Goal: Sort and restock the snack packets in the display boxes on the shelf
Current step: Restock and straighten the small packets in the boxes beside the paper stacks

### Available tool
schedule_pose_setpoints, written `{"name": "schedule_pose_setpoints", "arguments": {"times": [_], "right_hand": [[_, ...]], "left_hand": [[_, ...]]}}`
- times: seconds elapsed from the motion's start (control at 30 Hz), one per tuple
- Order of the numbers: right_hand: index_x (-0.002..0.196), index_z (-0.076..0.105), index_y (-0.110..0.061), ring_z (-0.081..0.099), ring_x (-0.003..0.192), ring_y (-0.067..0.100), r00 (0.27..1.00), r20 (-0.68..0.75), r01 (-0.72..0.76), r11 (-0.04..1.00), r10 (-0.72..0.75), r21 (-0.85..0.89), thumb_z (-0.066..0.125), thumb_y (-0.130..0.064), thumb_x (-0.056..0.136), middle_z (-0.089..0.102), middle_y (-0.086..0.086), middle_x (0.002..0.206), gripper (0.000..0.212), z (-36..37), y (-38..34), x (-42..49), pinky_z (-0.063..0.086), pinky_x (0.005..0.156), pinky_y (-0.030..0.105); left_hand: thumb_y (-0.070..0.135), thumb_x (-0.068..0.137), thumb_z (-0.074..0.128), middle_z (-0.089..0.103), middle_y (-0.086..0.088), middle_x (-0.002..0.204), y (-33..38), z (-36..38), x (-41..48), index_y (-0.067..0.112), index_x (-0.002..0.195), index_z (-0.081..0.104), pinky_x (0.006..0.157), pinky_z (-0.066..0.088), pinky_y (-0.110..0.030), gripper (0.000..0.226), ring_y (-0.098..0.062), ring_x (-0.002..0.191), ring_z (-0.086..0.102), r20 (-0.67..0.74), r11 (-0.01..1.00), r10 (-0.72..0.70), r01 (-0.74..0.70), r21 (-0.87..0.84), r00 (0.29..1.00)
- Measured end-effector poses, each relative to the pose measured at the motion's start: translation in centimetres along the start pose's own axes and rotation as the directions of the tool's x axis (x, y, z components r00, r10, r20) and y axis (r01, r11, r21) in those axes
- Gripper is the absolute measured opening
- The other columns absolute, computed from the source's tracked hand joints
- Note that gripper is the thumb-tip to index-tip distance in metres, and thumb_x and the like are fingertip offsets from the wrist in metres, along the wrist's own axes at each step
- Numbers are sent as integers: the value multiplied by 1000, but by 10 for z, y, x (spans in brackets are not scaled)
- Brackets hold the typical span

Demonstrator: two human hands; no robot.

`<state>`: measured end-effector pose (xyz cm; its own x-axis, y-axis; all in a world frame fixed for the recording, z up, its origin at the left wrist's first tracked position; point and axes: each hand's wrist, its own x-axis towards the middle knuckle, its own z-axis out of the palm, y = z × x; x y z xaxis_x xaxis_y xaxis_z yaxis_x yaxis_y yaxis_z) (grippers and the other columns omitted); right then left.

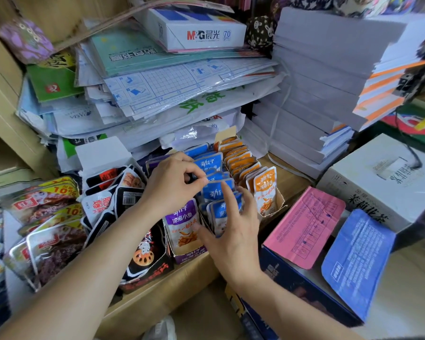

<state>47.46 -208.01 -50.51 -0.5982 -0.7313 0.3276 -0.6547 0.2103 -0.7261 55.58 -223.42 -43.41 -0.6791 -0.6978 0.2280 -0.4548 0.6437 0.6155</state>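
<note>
Head view of a snack shelf [295, 178] during sorting. Three narrow display boxes [279, 204] of fish-snack packets are set side by side, one colour to each, so that flavours are kept apart. Purple packets [182, 223] are at the left, blue packets [210, 165] in the middle and orange packets [264, 190] at the right. All are stood upright and faced forward, presumably so that labels can be read and single packets drawn out.

One blue packet [217, 192] is pinched at its top edge between thumb and forefinger of the left hand [173, 185], apparently to be seated in or lifted from the middle row. The right hand [233, 233] is held open, with fingers spread and touching the front blue packets, which are probably being steadied against tipping.

Counts:
- Hands: two.
- Fish-snack boxes: three.
- Purple packets: one face is visible, and the rest are hidden by the left hand.
- Orange packets: roughly ten.
- Blue packets: overlapped and not countable.

A fourth box of black-and-white packets [113, 200] and a loose heap of red packets [47, 217] lie further left, and are judged not yet sorted.
</note>
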Motion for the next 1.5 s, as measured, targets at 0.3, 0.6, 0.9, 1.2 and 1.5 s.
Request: {"name": "schedule_pose_setpoints", "arguments": {"times": [0.3, 0.6, 0.9, 1.2, 1.5], "right_hand": [[141, 56, -20, 48, 126, 22, 958, -245, 154, 988, -147, 7, 69, -36, 88, 49, 6, 138, 57, 0, 1, 34, 53, 94, 40], [158, 28, -36, 30, 141, 22, 973, 126, 215, 960, -194, -181, 55, -70, 85, 24, -2, 165, 85, -16, 22, 27, 36, 111, 41], [160, 22, -35, 30, 149, 15, 935, 257, 276, 955, -243, -104, 70, -44, 90, 15, -10, 167, 85, -63, 35, 26, 39, 114, 36], [161, 14, -36, 39, 133, 22, 838, 392, 499, 824, -379, -270, 64, -42, 95, 25, -3, 163, 83, -71, 34, 47, 48, 100, 40], [154, 37, -29, 38, 136, 21, 829, 408, 520, 794, -382, -313, 58, -53, 89, 35, -6, 159, 72, -73, 31, 56, 49, 102, 43]], "left_hand": [[33, 94, 66, 53, 16, 97, -10, 7, 1, 25, 84, 69, 76, 51, -34, 13, -3, 79, 58, -92, 996, 70, -65, 64, 993], [33, 84, 77, 55, 20, 95, -8, 6, 1, 34, 76, 75, 80, 53, -37, 8, -1, 83, 58, -78, 999, 41, -43, -24, 996], [45, 84, 76, 59, 14, 82, 0, 5, -9, 40, 89, 78, 65, 49, -31, 7, -2, 74, 59, -22, 988, 126, -124, 88, 992], [27, 91, 74, 73, 12, 86, 0, -16, -13, 27, 96, 74, 72, 59, -28, 6, -3, 69, 71, -82, 973, 46, -63, -223, 996], [18, 89, 74, 71, 15, 78, 3, -4, 7, 24, 104, 80, 74, 58, -28, 17, 0, 71, 65, -109, 996, 92, -92, 6, 990]]}}
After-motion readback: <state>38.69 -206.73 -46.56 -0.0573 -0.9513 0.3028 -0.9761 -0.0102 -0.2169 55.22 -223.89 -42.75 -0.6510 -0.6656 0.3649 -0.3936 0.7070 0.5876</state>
